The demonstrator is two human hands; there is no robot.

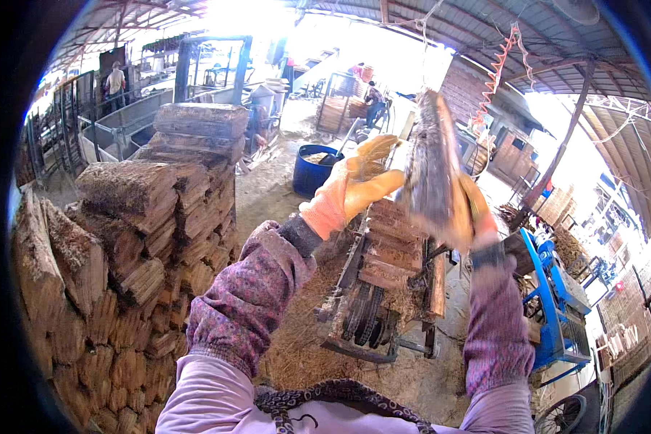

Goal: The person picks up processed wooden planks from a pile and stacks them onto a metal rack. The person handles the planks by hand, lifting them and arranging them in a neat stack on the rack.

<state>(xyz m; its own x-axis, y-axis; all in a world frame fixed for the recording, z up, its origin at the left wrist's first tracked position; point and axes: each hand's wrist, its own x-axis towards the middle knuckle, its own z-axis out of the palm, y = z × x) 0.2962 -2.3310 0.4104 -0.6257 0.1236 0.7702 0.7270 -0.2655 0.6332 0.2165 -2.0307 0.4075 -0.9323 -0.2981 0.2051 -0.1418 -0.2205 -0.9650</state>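
Note:
A rough, bark-edged wood slab [425, 170] is held up in front of me, its lower end blurred by motion. My right hand [477, 213], in a yellow-orange glove, grips its right side; most of those fingers are hidden or smeared. To the left of the slab my left hand [362, 181], gloved alike, has its fingers spread, with the fingertips close to the wood; whether they touch it I cannot tell. Beneath both hands, a machine bed with chains [365, 315] carries several reddish-brown wood blocks [390, 249] lying crosswise.
A tall stack of rough wood pieces [141, 271] fills the left side. Beyond the hands stands a blue tub [309, 177] with sawdust-like material. At the right are a blue machine frame [557, 304] and a wheel [563, 416]. An orange coiled hose [495, 72] hangs overhead. Other people are far off.

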